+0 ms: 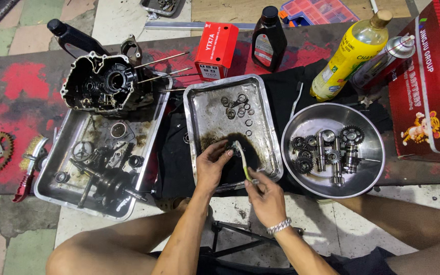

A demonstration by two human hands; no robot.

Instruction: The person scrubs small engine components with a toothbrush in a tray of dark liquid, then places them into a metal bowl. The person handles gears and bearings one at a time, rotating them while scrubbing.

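Your left hand (pixel 211 165) is pinched narrow around a small dark part (pixel 230 148), held just over the black oily pool in the near half of the middle tray (pixel 268 130). The part is mostly hidden by your fingertips, so its shape cannot be told. Your right hand (pixel 266 196) is closed on the handle of a brush (pixel 242 160), thumb on top, a bracelet on that wrist.

The brush is the long thing here: it runs from your right hand at about 5 o'clock up to the head at 11 o'clock, and the head lies touching or just beside the part. So the part sits at 11 o'clock from your right hand and at 1 o'clock from your left palm, right at the left fingertips; the left hand is the nearer one.

At 12 o'clock from the part, in the far half of the same tray, lie loose washers (pixel 240 108) and rings. At 3 o'clock stands a round bowl (pixel 370 175) of gears and shafts. At 9 o'clock a second tray (pixel 47 187) holds greasy parts, with the engine case (pixel 103 84) on its far end, studs pointing to 3 o'clock. A red box (pixel 216 50) and a dark bottle (pixel 268 40) stand at 12 o'clock, well apart from your hands
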